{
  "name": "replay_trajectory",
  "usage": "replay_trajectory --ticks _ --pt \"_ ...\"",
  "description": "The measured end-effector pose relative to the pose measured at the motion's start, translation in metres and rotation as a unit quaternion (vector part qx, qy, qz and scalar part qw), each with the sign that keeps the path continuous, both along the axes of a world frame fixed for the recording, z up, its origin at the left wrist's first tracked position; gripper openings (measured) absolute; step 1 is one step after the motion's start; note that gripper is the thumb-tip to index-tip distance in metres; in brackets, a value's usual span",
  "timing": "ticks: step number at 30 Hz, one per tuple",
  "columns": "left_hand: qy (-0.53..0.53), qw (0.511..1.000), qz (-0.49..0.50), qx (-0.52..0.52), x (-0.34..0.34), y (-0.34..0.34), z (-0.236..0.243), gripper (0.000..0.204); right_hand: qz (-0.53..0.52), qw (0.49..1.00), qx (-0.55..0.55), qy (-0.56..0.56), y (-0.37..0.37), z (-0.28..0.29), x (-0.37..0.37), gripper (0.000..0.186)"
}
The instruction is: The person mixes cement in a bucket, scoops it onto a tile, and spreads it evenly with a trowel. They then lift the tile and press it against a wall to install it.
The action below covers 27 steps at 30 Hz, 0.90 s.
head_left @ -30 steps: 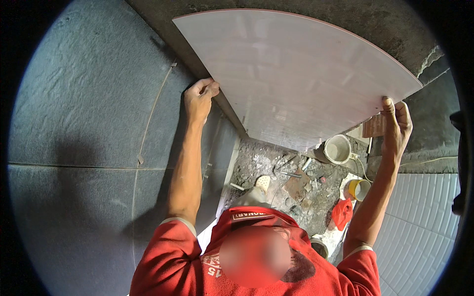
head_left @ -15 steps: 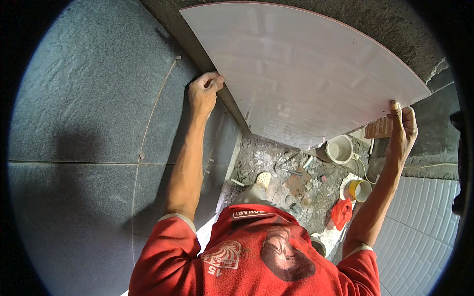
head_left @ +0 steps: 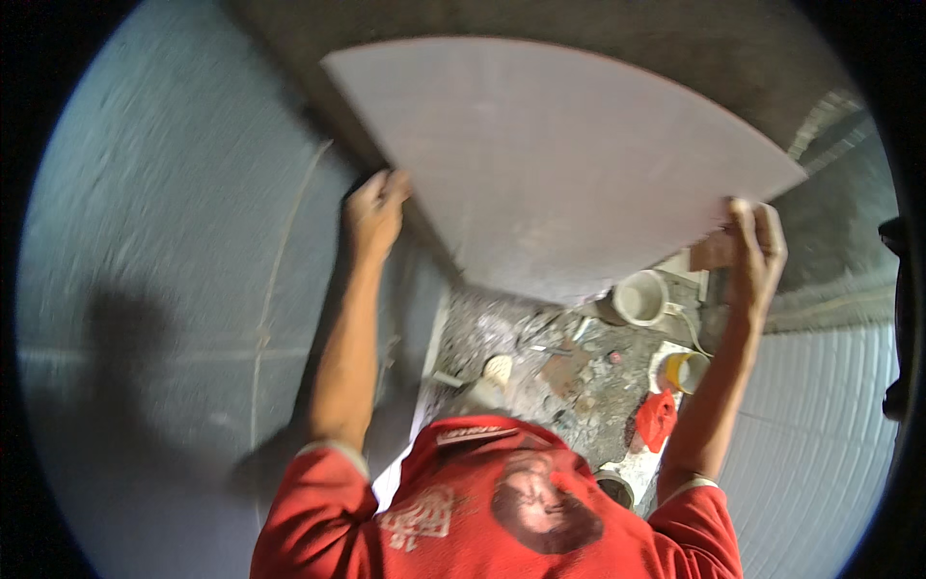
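A large glossy pale tile (head_left: 569, 164) is held up against the rough bare wall in front of me, its outline bent by the lens. My left hand (head_left: 376, 214) is closed at the tile's left edge, close to the dark tiled wall; its fingertips partly go out of sight there. At the lower right corner my right hand (head_left: 756, 246) grips the tile's edge, thumb on the face and fingers behind. The picture is smeared by motion.
Dark grey tiles (head_left: 174, 241) cover the left wall, and white ribbed tiles (head_left: 820, 415) the right. On the debris-strewn floor (head_left: 502, 323) below stand a pale bucket (head_left: 640, 297) and a yellow container (head_left: 687, 372), with a red plastic bag (head_left: 656, 421) nearby.
In the picture, the tile, both hands and the surroundings have shifted left, and the tile's top edge sits lower. Both hands keep their places on the tile, and the view is now blurred.
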<state>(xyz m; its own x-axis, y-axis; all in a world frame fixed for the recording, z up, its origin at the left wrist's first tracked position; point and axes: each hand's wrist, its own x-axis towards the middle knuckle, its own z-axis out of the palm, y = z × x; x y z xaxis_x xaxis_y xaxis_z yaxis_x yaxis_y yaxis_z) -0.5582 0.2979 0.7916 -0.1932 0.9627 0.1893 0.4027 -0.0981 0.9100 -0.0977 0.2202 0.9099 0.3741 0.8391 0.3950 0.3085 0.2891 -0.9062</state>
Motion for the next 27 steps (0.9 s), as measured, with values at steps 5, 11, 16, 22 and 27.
replay_trajectory --ticks 5,11,16,22,27 --pt "-0.082 0.996 0.006 0.028 0.010 0.006 -0.003 0.044 -0.050 0.995 0.030 -0.078 -0.001 0.007 0.001 0.025" --pt "-0.087 0.995 -0.025 0.052 0.010 0.009 -0.009 0.047 -0.064 0.997 0.011 -0.032 -0.002 0.014 0.007 0.040" --pt "-0.099 0.993 -0.031 0.053 0.008 0.013 -0.015 0.048 -0.071 0.996 0.015 -0.053 -0.002 0.019 0.006 0.048" --pt "-0.083 0.995 -0.022 0.044 0.009 0.014 -0.014 0.049 -0.079 0.995 -0.036 -0.050 -0.006 0.022 0.006 0.050" --pt "-0.072 0.997 -0.022 0.036 0.012 0.013 -0.010 0.052 -0.093 0.994 -0.028 -0.049 -0.007 0.025 0.003 0.053"
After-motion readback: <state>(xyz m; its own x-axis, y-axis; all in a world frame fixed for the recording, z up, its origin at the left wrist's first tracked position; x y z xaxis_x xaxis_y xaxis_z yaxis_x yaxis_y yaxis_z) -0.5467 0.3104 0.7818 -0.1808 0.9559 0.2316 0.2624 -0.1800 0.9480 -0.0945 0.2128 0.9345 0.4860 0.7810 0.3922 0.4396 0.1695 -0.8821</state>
